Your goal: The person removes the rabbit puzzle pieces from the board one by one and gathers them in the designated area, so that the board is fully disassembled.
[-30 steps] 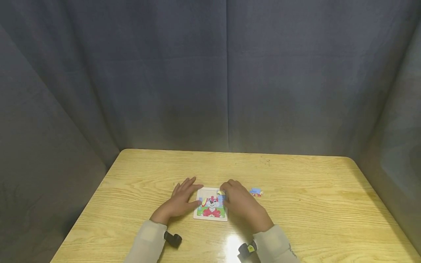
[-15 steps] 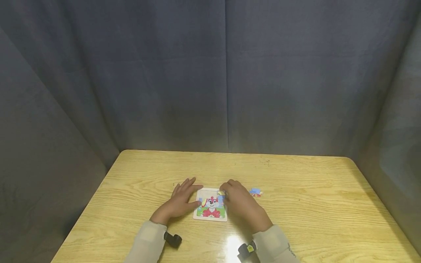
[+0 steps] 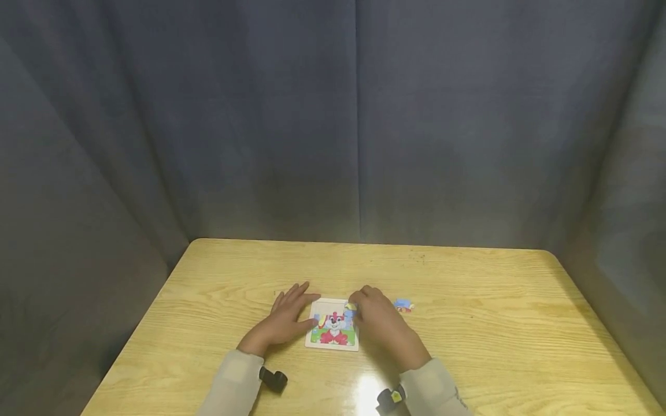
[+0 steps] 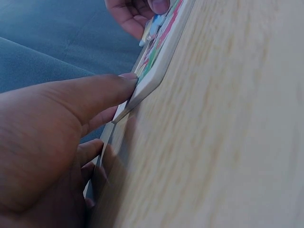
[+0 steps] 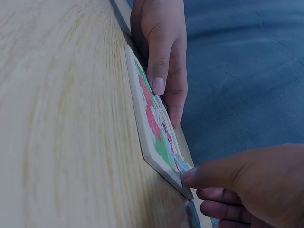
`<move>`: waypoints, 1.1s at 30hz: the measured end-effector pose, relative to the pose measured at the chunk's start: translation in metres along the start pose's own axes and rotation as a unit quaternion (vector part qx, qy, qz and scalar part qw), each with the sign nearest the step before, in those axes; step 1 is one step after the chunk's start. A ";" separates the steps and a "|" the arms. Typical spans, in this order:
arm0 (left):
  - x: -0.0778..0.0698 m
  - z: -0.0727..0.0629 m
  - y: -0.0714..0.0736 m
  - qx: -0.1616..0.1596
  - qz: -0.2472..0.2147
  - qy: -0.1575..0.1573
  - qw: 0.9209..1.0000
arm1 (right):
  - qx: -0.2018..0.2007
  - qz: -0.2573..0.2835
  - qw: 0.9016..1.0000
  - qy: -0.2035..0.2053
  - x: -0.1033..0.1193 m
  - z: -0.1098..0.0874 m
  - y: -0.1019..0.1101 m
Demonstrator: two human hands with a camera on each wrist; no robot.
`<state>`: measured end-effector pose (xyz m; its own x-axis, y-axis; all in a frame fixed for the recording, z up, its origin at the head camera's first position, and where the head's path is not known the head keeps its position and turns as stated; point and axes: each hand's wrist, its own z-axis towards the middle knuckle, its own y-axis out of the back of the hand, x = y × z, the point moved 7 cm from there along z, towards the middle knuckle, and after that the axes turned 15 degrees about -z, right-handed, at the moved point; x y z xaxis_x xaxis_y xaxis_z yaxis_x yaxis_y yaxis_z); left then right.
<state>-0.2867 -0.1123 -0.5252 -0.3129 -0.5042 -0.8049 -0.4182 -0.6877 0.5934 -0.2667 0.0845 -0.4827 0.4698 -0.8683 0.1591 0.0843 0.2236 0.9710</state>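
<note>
A square jigsaw puzzle in a pale frame lies on the table, showing a red-and-white cartoon animal on green. Its upper left part is bare board. My left hand rests at the left side, fingers extended, thumb on the puzzle near the edge and index finger by the top left corner. At the upper right corner, my right hand pinches a yellow-and-blue puzzle piece between thumb and fingers. In the left wrist view that puzzle piece sits slightly raised and tilted over the board. The right fingertips are partly hidden in the head view.
Blue-and-red puzzle pieces lie together on the table to the right of my right hand; how many cannot be told. The wooden table reaches back to dark grey curtains, which also hang at both sides.
Both hands stay nearly where they were. The piece under my right fingers shifts very slightly at the upper right corner; the whole view drifts a little.
</note>
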 end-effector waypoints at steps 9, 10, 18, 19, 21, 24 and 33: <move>0.004 -0.001 -0.002 0.008 0.002 -0.003 1.000 | -0.009 -0.006 1.000 0.011 -0.010 -0.005 0.010; 0.004 -0.001 -0.002 0.009 0.004 -0.001 1.000 | -0.004 -0.003 1.000 0.012 -0.011 -0.006 0.011; -0.001 -0.001 -0.001 0.002 0.004 -0.013 1.000 | 0.018 0.065 0.998 0.005 -0.023 -0.016 0.017; -0.002 -0.001 0.000 0.002 0.005 -0.015 1.000 | 0.019 0.074 0.997 0.001 -0.025 -0.017 0.017; -0.002 -0.001 0.000 0.005 0.008 -0.012 1.000 | 0.015 0.085 0.996 0.000 -0.030 -0.021 0.019; -0.002 -0.001 0.001 0.003 0.010 -0.011 1.000 | 0.013 0.101 0.995 -0.001 -0.039 -0.028 0.021; -0.003 -0.001 0.000 0.003 0.003 -0.009 1.000 | 0.013 0.094 0.995 -0.003 -0.073 -0.049 0.023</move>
<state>-0.2851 -0.1113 -0.5228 -0.3304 -0.4986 -0.8014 -0.4222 -0.6814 0.5979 -0.2565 0.1749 -0.4805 0.4702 -0.8148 0.3391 -0.0277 0.3704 0.9285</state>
